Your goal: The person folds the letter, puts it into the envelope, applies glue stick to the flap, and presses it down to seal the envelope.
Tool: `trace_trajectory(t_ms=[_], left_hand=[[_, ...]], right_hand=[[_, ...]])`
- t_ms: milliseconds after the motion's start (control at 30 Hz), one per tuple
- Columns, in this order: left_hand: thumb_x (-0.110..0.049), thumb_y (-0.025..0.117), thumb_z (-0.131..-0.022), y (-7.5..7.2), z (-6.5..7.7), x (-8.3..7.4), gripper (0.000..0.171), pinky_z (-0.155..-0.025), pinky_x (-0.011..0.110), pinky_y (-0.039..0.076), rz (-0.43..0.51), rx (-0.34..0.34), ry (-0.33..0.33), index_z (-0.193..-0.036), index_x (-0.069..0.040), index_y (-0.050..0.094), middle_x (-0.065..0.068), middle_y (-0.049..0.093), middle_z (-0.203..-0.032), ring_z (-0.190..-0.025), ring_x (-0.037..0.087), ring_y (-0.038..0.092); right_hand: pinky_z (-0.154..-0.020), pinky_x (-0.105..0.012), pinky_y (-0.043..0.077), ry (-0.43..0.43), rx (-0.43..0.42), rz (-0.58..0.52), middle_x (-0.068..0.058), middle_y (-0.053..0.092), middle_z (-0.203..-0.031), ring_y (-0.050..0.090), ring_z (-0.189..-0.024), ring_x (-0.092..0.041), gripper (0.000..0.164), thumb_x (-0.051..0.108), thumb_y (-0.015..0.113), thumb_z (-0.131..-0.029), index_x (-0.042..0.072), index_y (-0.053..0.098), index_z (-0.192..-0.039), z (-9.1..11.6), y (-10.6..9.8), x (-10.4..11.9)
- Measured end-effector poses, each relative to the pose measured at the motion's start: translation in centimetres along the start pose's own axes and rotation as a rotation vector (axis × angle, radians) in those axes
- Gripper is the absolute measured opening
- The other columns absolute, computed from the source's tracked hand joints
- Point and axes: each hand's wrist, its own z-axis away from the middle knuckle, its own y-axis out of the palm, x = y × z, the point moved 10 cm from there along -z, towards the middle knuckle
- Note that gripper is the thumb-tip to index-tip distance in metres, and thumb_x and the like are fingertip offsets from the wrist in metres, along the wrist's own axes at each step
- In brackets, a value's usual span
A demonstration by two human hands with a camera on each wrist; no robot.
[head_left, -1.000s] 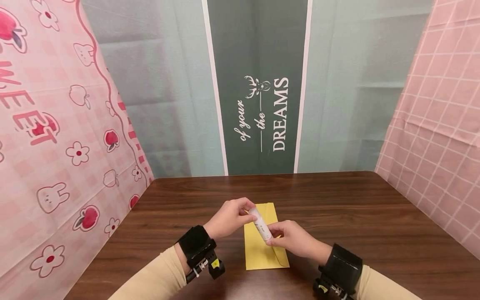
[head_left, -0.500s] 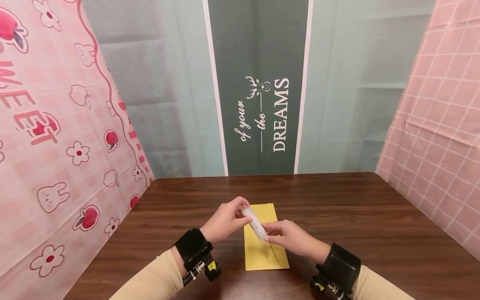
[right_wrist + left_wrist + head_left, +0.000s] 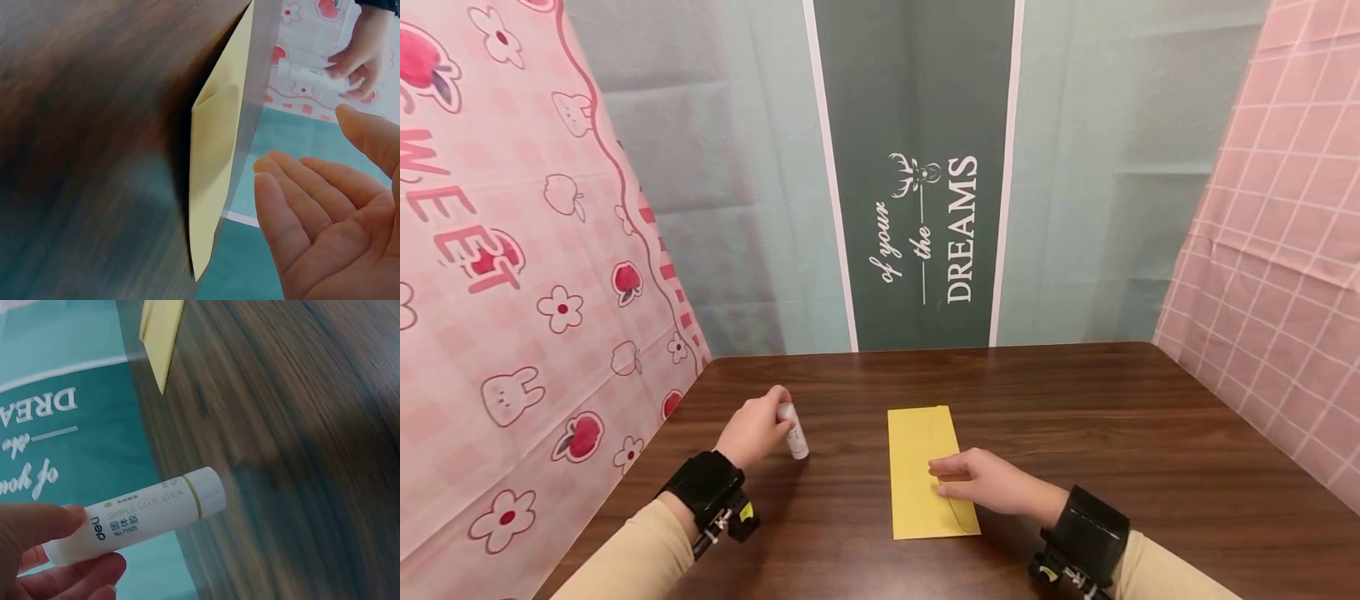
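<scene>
A white glue stick (image 3: pixel 147 515) with a gold band and its cap end toward my palm is pinched between the thumb and fingers of my left hand (image 3: pixel 758 427). In the head view the glue stick (image 3: pixel 794 433) stands tilted to the left of the envelope, low over the table; whether its bottom touches cannot be told. A yellow envelope (image 3: pixel 917 479) lies flat, its flap along the right side. Over that flap hovers my right hand (image 3: pixel 988 482), holding nothing. The right wrist view shows its fingers extended and apart from the envelope (image 3: pixel 215 150).
The dark wooden table (image 3: pixel 1060 400) reaches back to a green curtain (image 3: pixel 917 100) with white lettering. A pink patterned cloth (image 3: pixel 572 350) hangs along the left side and a pink checked cloth (image 3: pixel 1285 275) along the right.
My left hand has carried the glue stick left, away from above the envelope. My right hand has let go of it and stays over the envelope, which has not moved.
</scene>
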Motion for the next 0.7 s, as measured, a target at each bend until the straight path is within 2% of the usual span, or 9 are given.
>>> trace_trajectory(t_ms=[100,233,567,700], left_hand=[[-0.007,0.067,-0.085,0.0,0.2,1.2,0.026,-0.062,0.036,0.047,-0.026,0.018,-0.034,-0.106,-0.001,0.053,0.012,0.064,-0.089,-0.072,0.018,0.059],[-0.007,0.067,-0.084,0.1,0.3,2.0,0.026,-0.063,0.038,0.048,-0.043,0.028,-0.05,-0.106,0.0,0.053,0.014,0.064,-0.09,-0.075,0.021,0.061],[-0.008,0.067,-0.085,0.5,0.5,2.4,0.029,-0.063,0.038,0.048,-0.069,0.04,-0.079,-0.107,0.001,0.052,0.014,0.064,-0.089,-0.074,0.021,0.06],[-0.014,0.069,-0.084,0.7,0.0,2.2,0.038,-0.068,0.042,0.048,-0.102,0.029,-0.084,-0.114,0.003,0.053,0.017,0.062,-0.099,-0.083,0.026,0.061]], right_hand=[[-0.086,-0.039,0.048,0.009,0.006,0.0,-0.018,0.062,-0.117,0.057,-0.11,-0.029,0.039,0.02,0.062,-0.09,-0.009,0.06,-0.117,0.0,0.2,0.0],[-0.086,-0.041,0.047,0.027,0.017,-0.029,-0.019,0.061,-0.117,0.056,-0.111,-0.032,0.038,0.018,0.062,-0.09,-0.009,0.06,-0.116,0.0,0.4,0.0],[-0.086,-0.041,0.047,0.042,0.016,-0.038,-0.018,0.061,-0.117,0.057,-0.11,-0.031,0.04,0.02,0.062,-0.09,-0.009,0.06,-0.117,0.0,0.5,-0.3],[-0.084,-0.042,0.048,0.078,-0.007,0.005,-0.019,0.062,-0.115,0.058,-0.107,-0.031,0.041,0.022,0.062,-0.09,-0.009,0.059,-0.117,0.1,0.0,-0.6]])
